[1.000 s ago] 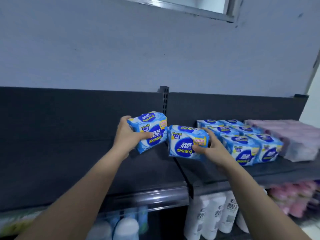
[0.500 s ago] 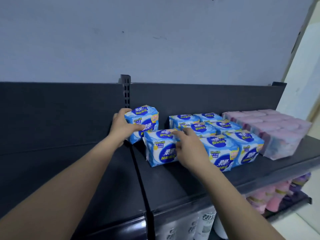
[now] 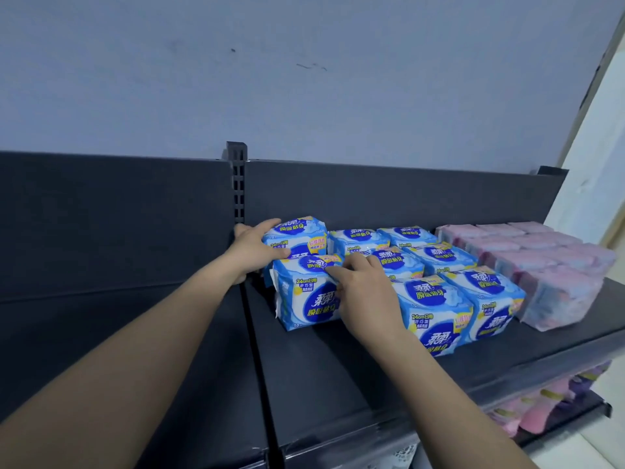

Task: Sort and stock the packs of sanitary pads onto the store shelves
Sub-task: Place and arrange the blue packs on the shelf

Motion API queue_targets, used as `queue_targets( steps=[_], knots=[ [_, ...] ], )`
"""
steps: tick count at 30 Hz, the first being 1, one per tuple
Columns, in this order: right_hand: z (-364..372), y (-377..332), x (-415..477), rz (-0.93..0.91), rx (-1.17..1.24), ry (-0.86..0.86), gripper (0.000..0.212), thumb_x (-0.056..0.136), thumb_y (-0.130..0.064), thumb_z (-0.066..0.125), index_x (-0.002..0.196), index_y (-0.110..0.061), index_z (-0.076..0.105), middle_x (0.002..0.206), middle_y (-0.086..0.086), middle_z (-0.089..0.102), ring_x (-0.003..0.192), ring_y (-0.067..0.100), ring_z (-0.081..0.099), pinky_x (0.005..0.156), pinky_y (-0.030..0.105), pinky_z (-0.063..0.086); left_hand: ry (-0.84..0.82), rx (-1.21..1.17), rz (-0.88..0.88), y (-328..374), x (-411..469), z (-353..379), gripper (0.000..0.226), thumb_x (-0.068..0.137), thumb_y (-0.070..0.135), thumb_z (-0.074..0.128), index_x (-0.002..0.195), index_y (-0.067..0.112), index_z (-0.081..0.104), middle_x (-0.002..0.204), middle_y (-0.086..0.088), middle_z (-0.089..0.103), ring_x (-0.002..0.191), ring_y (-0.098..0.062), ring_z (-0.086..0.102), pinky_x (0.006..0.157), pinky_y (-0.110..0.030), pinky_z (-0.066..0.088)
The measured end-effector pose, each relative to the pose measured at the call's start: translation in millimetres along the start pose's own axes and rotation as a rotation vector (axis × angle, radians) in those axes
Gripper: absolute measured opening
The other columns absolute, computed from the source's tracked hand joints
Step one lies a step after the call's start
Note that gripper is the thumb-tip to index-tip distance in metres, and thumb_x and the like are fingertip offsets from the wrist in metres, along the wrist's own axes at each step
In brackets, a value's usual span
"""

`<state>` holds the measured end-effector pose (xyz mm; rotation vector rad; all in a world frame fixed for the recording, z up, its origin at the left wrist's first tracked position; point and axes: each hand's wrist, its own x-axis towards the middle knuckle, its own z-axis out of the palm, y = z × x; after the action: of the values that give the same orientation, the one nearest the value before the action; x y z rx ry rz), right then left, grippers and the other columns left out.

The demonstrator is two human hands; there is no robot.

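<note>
**Top shelf [image 3: 338, 374], bay right of the slotted upright [image 3: 237, 184].** Risk: the front blue pack [image 3: 304, 302], just right of the upright, is soft and stands on edge. Released askew, it could tip onto the bare shelf front. The rear blue pack [image 3: 297, 231], beside the upright, may snag on it if pushed left. Left hand [image 3: 253, 252]: fingers clamped round the rear pack's side. Right hand [image 3: 365, 292]: fingers and thumb pinch the front pack's top corner. Farthest right of the upright, a pink block [image 3: 548, 265]. Nearer it, 6 stocked blue packs [image 3: 439, 255] close off that side.
</note>
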<state>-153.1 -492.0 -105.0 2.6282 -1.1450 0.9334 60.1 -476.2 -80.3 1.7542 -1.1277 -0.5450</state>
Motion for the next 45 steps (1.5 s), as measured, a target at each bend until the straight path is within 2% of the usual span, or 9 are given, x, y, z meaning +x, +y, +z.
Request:
queue_targets(
  steps=[3, 8, 12, 16, 23, 26, 31, 37, 45],
  knots=[
    [-5.0, -5.4, -0.3, 0.026, -0.062, -0.029, 0.043, 0.063, 0.005, 0.073, 0.100, -0.016, 0.073, 0.095, 0.011, 0.059, 0.087, 0.033, 0.053, 0.061, 0.034, 0.043, -0.039, -0.150, -0.051, -5.3, 0.5, 0.9, 0.064, 0.088, 0.018, 0.068, 0.142, 0.037, 0.040, 0.139, -0.003, 0.043, 0.107, -0.022, 0.061, 0.085, -0.040, 0.056],
    [-20.7, -10.8, -0.4, 0.063, -0.150, -0.162, 0.046, 0.088, -0.007, 0.053, 0.132, -0.022, 0.054, 0.124, 0.007, 0.046, 0.115, 0.027, 0.039, 0.086, 0.030, 0.039, -0.012, -0.247, -0.071, -3.4, -4.9, 8.6, 0.036, 0.097, 0.020, 0.055, 0.133, 0.026, 0.056, 0.112, 0.001, 0.066, 0.095, -0.014, 0.063, 0.092, -0.044, 0.052],
    [-25.1, -12.6, -5.2, 0.058, -0.098, -0.227, 0.047, 0.091, -0.018, 0.051, 0.138, -0.022, 0.046, 0.133, 0.006, 0.041, 0.122, 0.026, 0.036, 0.097, 0.031, 0.037, 0.027, -0.068, 0.037, 0.5, 1.7, 14.9, 0.033, 0.089, 0.013, 0.065, 0.121, 0.020, 0.067, 0.124, -0.003, 0.060, 0.091, -0.019, 0.066, 0.069, -0.030, 0.057],
    [-28.2, -11.3, -6.6, 0.072, -0.031, -0.278, 0.059, 0.090, -0.046, 0.058, 0.142, -0.027, 0.039, 0.137, 0.004, 0.042, 0.127, 0.024, 0.035, 0.103, 0.033, 0.036, 0.036, 0.047, 0.027, 3.6, 13.0, 24.4, 0.036, 0.088, 0.010, 0.064, 0.123, 0.015, 0.066, 0.134, -0.005, 0.055, 0.108, -0.020, 0.063, 0.091, -0.029, 0.051],
    [-20.6, -13.6, -4.9, 0.078, -0.096, -0.228, 0.047, 0.095, -0.042, 0.054, 0.139, -0.026, 0.046, 0.139, 0.005, 0.044, 0.130, 0.024, 0.037, 0.100, 0.032, 0.036, -0.106, -0.094, -0.064, 7.2, -6.3, 15.5, 0.040, 0.101, 0.034, 0.043, 0.141, 0.029, 0.046, 0.109, 0.003, 0.062, 0.085, -0.013, 0.052, 0.064, -0.026, 0.038],
    [-17.8, -15.0, -5.1, 0.072, -0.115, -0.221, 0.047, 0.096, -0.041, 0.051, 0.140, -0.024, 0.044, 0.140, 0.006, 0.043, 0.130, 0.025, 0.037, 0.102, 0.035, 0.036, -0.044, -0.088, -0.064, 3.6, -17.4, 7.9, 0.041, 0.102, 0.034, 0.040, 0.143, 0.029, 0.041, 0.111, 0.003, 0.060, 0.090, -0.014, 0.050, 0.072, -0.030, 0.044],
    [-19.1, -16.6, -7.7, 0.057, -0.120, -0.215, 0.051, 0.091, -0.033, 0.052, 0.140, -0.023, 0.043, 0.141, 0.008, 0.042, 0.135, 0.028, 0.033, 0.107, 0.038, 0.028, 0.064, 0.211, 0.011, 0.0, -46.6, -9.6, 0.040, 0.100, 0.026, 0.048, 0.139, 0.016, 0.050, 0.137, 0.000, 0.055, 0.121, -0.014, 0.052, 0.101, -0.027, 0.037],
    [-21.9, -35.6, -12.4, -0.105, 0.053, -0.175, 0.057, 0.086, -0.027, 0.056, 0.141, -0.018, 0.045, 0.146, 0.013, 0.040, 0.146, 0.033, 0.017, 0.118, 0.043, 0.009, 0.147, 0.565, -0.060, -2.3, -91.5, -35.4, 0.047, 0.097, 0.029, 0.054, 0.140, 0.011, 0.047, 0.142, -0.006, 0.050, 0.129, -0.022, 0.048, 0.104, -0.028, 0.037],
    [-20.6, -92.5, -28.9, -0.471, 0.210, -0.298, 0.063, 0.087, -0.043, 0.062, 0.143, -0.021, 0.041, 0.143, 0.006, 0.043, 0.141, 0.026, 0.028, 0.109, 0.036, 0.031, 0.367, 0.888, -0.257, -18.5, -192.1, -79.9, 0.039, 0.095, 0.031, 0.055, 0.127, 0.009, 0.058, 0.131, -0.010, 0.058, 0.120, -0.028, 0.053, 0.099, -0.040, 0.045]
  ],
)
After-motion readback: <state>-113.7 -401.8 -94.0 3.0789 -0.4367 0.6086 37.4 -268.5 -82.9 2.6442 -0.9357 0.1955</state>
